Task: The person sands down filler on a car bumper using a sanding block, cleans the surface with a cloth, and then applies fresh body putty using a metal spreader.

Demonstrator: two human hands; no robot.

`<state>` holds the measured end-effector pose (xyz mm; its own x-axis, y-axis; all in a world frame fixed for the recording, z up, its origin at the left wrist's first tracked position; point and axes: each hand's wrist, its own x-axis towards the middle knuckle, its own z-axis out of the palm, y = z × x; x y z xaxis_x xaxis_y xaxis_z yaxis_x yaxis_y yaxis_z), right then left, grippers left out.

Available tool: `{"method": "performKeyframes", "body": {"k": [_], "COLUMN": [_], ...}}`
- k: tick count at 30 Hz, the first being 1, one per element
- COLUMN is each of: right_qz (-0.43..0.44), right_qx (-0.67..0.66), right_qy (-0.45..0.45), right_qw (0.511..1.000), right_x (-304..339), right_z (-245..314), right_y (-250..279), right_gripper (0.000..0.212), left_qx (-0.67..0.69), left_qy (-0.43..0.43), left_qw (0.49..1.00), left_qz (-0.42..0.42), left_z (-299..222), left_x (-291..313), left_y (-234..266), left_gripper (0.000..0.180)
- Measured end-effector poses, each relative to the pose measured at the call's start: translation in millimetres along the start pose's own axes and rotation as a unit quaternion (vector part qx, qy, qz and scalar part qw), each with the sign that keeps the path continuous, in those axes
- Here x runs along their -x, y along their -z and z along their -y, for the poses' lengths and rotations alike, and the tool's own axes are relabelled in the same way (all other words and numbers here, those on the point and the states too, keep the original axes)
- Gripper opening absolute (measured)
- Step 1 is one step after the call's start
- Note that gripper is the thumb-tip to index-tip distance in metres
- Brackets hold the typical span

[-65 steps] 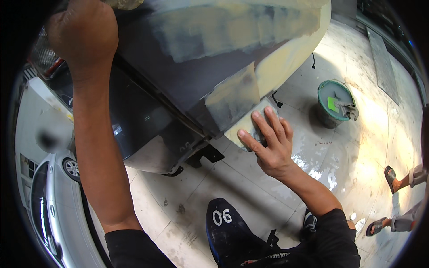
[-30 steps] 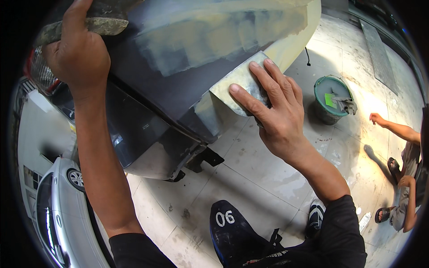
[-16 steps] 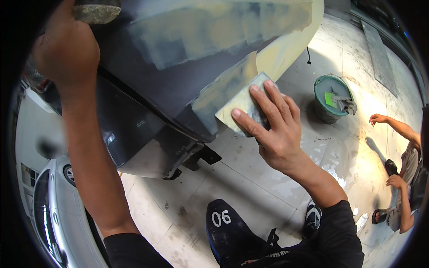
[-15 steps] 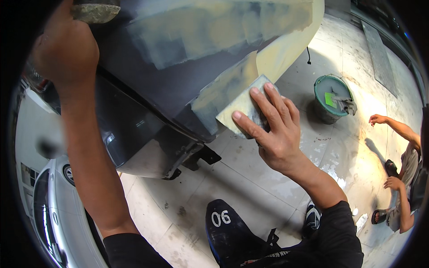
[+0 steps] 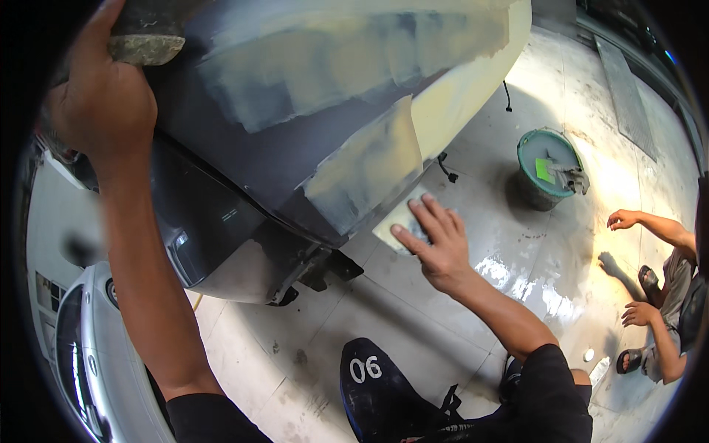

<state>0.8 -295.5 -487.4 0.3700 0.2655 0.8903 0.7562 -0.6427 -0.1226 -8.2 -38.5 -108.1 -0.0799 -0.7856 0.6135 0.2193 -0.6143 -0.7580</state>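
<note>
A dark grey car body panel [image 5: 258, 159] is in front of me, with a broad smeared patch of filler [image 5: 317, 70] and a smaller filler patch [image 5: 362, 173] near its lower edge. My right hand [image 5: 441, 247] grips a flat, pale sanding block [image 5: 395, 225], fingers spread over its back. The block is beside the panel's lower edge; whether it touches cannot be told. At upper left, my left hand [image 5: 111, 111] is raised by a dark block with a worn, mottled edge [image 5: 148, 49]. It appears closed round this block, though most fingers are hidden.
A green bucket [image 5: 523, 166] of cloudy water stands on the tiled floor [image 5: 413, 303], a grey cloth and bright green piece at its rim. At right, another person's hands [image 5: 626, 219] show. A silver car [image 5: 111, 354] is at lower left. Black brackets [image 5: 340, 266] jut below the panel.
My right hand has moved the sanding block down and slightly left, off the smaller filler patch, which now shows more fully. My left hand and its block sit slightly lower in view.
</note>
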Motion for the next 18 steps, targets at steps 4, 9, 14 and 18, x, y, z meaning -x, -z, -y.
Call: {"method": "performKeyframes", "body": {"k": [4, 9, 14, 18], "right_qz": [-0.071, -0.09, -0.108, -0.1], "right_qx": [0.002, 0.056, 0.064, 0.073], "right_qy": [0.017, 0.039, 0.044, 0.037], "right_qw": [0.997, 0.994, 0.991, 0.992], "right_x": [-43, -92, -112, -114], "right_z": [3, -13, -9, -10], "right_y": [41, 68, 71, 68], "right_gripper": [0.043, 0.042, 0.042, 0.042], "left_qx": [0.002, 0.016, 0.029, 0.038], "left_qy": [0.003, 0.011, 0.015, 0.03], "left_qw": [1.0, 1.0, 0.999, 0.999], "left_qz": [0.012, 0.009, 0.013, 0.014], "left_z": [3, -4, -6, -11], "left_x": [7, 1, -3, 2], "left_y": [5, 2, 5, 1], "left_gripper": [0.041, 0.044, 0.047, 0.047]}}
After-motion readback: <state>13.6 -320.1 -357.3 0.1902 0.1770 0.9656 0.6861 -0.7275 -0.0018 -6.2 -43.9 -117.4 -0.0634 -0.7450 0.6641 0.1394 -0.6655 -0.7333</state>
